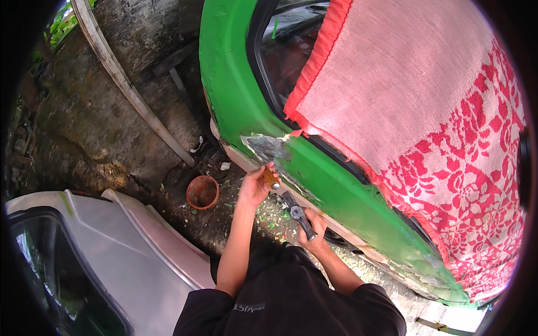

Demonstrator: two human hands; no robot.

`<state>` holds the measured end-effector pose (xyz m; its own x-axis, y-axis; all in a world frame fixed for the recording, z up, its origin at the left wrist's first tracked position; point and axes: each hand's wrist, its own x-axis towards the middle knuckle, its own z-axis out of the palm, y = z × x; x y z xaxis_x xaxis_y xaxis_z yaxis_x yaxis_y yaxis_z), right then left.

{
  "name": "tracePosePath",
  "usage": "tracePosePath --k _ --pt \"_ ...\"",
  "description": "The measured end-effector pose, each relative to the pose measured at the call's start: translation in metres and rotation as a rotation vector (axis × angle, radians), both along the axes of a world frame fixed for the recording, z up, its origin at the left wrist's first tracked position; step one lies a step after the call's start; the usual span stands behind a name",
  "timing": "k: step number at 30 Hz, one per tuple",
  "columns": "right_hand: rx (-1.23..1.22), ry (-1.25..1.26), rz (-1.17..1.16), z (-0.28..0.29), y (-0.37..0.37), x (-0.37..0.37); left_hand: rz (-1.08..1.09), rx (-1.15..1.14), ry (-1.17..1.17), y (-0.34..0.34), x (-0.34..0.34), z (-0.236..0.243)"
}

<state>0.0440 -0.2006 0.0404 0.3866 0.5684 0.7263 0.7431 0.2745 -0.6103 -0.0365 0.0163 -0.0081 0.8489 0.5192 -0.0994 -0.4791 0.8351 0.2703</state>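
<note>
My left hand (pixel 256 186) is closed around an amber-handled tool (pixel 271 179) with a round metal end cap, held against the lower side of a green car body (pixel 330 178). The tool's working end is hidden by my fingers and the panel. In my right hand (pixel 315 231) is a hammer (pixel 297 214) with a dark metal head, just below and to the right of the amber handle, apart from it. Beside my left hand, a bare grey patch (pixel 268 148) shows where the green paint is gone, with ragged, flaking edges running along the panel.
A pink and red floral towel (pixel 403 101) drapes over the green car's roof and windows. At left stands a pale grey vehicle (pixel 112 235). An orange-brown pot (pixel 203 192) sits on the dirty floor, among paint chips. A long curved strip (pixel 126 84) leans at upper left.
</note>
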Motion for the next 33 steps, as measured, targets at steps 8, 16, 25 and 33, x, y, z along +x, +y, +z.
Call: tracePosePath --k 8,16,25,33 --pt "-0.043 0.062 0.046 0.019 0.01 0.001 0.048 0.053 0.086 -0.002 0.007 0.009" --pt "0.302 -0.153 0.031 0.018 0.012 0.015 0.012 -0.068 -0.021 0.005 0.006 0.003" --pt "-0.098 0.188 -0.039 0.029 0.004 -0.007 0.075 -0.018 0.029 -0.003 0.014 0.004" --pt "0.139 0.017 -0.021 -0.022 0.006 0.021 0.024 -0.108 -0.061 0.008 0.017 0.0"
